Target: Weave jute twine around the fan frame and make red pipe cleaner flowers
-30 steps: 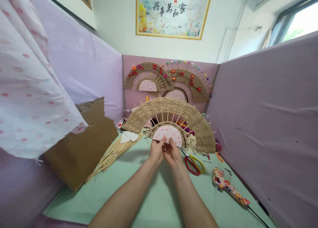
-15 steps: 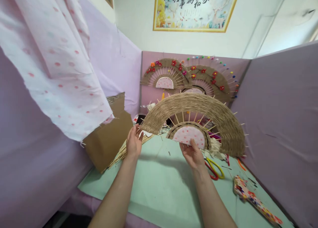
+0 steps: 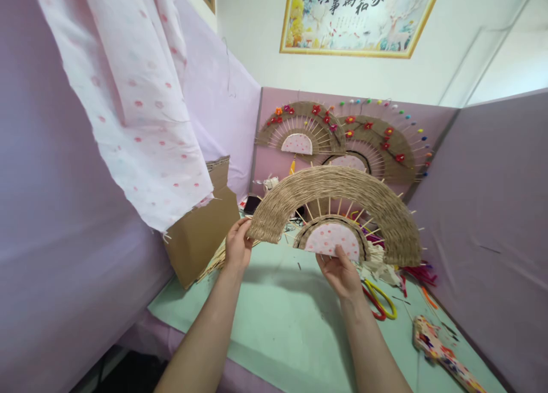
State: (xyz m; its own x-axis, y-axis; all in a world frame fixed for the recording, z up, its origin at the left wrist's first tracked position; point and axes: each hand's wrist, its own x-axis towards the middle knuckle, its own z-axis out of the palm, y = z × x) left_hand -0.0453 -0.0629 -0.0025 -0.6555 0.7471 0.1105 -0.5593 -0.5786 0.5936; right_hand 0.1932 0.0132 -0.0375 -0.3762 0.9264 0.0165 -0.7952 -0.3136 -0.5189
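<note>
A woven fan (image 3: pixel 329 181) of tan cord on thin wooden sticks is held up above the table, its arch upward. At its base sits a half-round patch of white cloth with pink dots (image 3: pixel 331 239). My right hand (image 3: pixel 341 272) grips the fan at the bottom of this patch, thumb in front and fingers behind. My left hand (image 3: pixel 238 244) pinches the fan's left end, where the stick tips stick out. Two finished-looking fans, a left one (image 3: pixel 299 127) and a right one (image 3: pixel 381 141), stand behind with red flowers on them.
Scissors with red and yellow handles (image 3: pixel 379 301) lie on the green table (image 3: pixel 282 330). A flower-patterned item (image 3: pixel 440 347) is at the right. Cardboard (image 3: pixel 205 233) and a dotted cloth (image 3: pixel 141 119) are at the left. Purple panels (image 3: pixel 492 193) enclose the table.
My view has turned slightly left, so the scene sits farther right. My left hand has closed on the fan's left end; its fingers were looser before. The fan tilts a little less.
</note>
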